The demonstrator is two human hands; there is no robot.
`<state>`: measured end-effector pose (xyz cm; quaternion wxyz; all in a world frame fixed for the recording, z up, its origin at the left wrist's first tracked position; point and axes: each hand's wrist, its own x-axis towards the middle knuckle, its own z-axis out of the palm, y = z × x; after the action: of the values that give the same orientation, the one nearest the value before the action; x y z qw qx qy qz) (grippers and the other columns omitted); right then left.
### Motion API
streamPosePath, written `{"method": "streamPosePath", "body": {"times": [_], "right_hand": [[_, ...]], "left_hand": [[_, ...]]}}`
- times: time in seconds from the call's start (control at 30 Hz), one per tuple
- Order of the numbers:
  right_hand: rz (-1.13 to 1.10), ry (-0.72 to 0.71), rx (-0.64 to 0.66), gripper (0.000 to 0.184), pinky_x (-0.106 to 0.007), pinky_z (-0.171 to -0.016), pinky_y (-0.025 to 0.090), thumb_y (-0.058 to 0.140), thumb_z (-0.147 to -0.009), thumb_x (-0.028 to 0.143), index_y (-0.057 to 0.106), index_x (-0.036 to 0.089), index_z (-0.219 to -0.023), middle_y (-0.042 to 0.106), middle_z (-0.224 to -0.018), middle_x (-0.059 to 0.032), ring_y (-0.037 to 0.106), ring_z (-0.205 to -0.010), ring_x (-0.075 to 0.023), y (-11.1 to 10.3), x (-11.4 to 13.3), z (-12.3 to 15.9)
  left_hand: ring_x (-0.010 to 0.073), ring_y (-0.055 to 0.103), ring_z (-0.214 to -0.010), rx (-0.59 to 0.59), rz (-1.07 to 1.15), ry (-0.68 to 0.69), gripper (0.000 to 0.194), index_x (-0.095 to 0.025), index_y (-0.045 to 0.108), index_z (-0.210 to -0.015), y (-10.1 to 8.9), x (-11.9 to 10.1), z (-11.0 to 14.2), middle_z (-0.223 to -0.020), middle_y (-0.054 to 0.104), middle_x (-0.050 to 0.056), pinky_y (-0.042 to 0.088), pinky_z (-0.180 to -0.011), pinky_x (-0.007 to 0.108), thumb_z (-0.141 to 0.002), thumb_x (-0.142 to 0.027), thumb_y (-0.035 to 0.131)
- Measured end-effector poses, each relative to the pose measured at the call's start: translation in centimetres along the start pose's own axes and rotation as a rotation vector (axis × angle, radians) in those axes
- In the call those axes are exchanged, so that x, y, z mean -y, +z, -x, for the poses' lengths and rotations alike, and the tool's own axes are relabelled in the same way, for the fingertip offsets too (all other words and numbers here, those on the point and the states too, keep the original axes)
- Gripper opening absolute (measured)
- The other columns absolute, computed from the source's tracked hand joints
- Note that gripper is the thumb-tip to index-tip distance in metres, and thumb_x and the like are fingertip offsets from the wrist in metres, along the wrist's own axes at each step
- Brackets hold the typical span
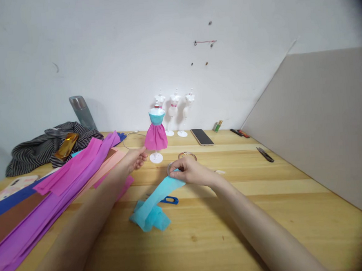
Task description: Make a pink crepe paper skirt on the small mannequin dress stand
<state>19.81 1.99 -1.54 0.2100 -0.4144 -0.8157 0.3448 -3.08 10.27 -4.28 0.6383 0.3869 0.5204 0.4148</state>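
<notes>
A small white dress form (156,158) stands upright on the table, wearing a light-blue top (157,117) and a gathered pink skirt (156,138). At the skirt's lower left edge, my left hand (136,158) pinches the hem between thumb and forefinger, the other fingers curled. My right hand (185,171), in front of the form, is closed on one end of a light-blue crepe paper strip (160,194). The strip's other end lies crumpled on the table. Partly under it is a blue-handled tool (170,200), its far part covered.
Crepe paper strips (59,204) in purple, pink, brown and blue cover the left side. Behind them are a striped cloth (34,146) and a steel bottle (83,113). Bare dress forms (182,133) stand by the wall. Rightward lie a phone (202,137) and black snips (264,154).
</notes>
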Motion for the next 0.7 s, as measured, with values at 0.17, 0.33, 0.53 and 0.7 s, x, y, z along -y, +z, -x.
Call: {"method": "streamPosePath", "body": {"times": [0.17, 0.33, 0.53, 0.7], "right_hand": [[-0.100, 0.005, 0.063, 0.023, -0.024, -0.058, 0.041, 0.056, -0.080, 0.034, 0.068, 0.014, -0.080, 0.061, -0.069, -0.0017, 0.052, -0.060, -0.0126, 1.4, 0.2, -0.3], [-0.075, -0.014, 0.010, 0.027, -0.025, -0.060, 0.039, 0.053, -0.085, 0.039, 0.067, 0.016, -0.086, 0.058, -0.069, -0.0003, 0.048, -0.062, -0.0125, 1.0, 0.8, -0.1], [-0.093, 0.013, -0.044, 0.034, -0.024, -0.053, 0.030, 0.047, -0.087, 0.043, 0.056, 0.017, -0.068, 0.044, -0.058, 0.0031, 0.036, -0.054, -0.0104, 0.2, 0.3, -0.2], [-0.075, 0.053, -0.096, 0.032, -0.025, -0.052, 0.030, 0.047, -0.085, 0.040, 0.054, 0.017, -0.064, 0.044, -0.055, 0.0025, 0.038, -0.052, -0.0108, 0.5, -0.2, -0.5]], "left_hand": [[0.0055, 0.045, -0.044, -0.159, -0.091, 0.337, 0.017, -0.015, 0.059, -0.062, -0.8, -2.6, 1.5, -0.055, 0.056, -0.003, 0.028, -0.040, 0.015, -0.074, -0.018, 0.070], [0.0199, 0.060, -0.106, -0.084, -0.191, 0.595, 0.049, -0.014, 0.064, -0.111, 0.3, -5.7, 2.7, -0.115, 0.067, 0.011, 0.046, -0.086, 0.026, -0.067, -0.031, 0.078], [0.0296, 0.046, -0.129, 0.155, -0.345, 0.654, 0.093, -0.014, 0.032, -0.145, 2.4, -10.1, 1.7, -0.141, 0.048, 0.021, 0.036, -0.105, 0.041, -0.067, -0.036, 0.077], [0.0296, 0.054, -0.118, 0.139, -0.476, 0.609, 0.078, -0.012, 0.049, -0.133, 4.1, -11.8, 0.7, -0.124, 0.060, 0.017, 0.035, -0.101, 0.042, -0.065, -0.038, 0.076]]}}
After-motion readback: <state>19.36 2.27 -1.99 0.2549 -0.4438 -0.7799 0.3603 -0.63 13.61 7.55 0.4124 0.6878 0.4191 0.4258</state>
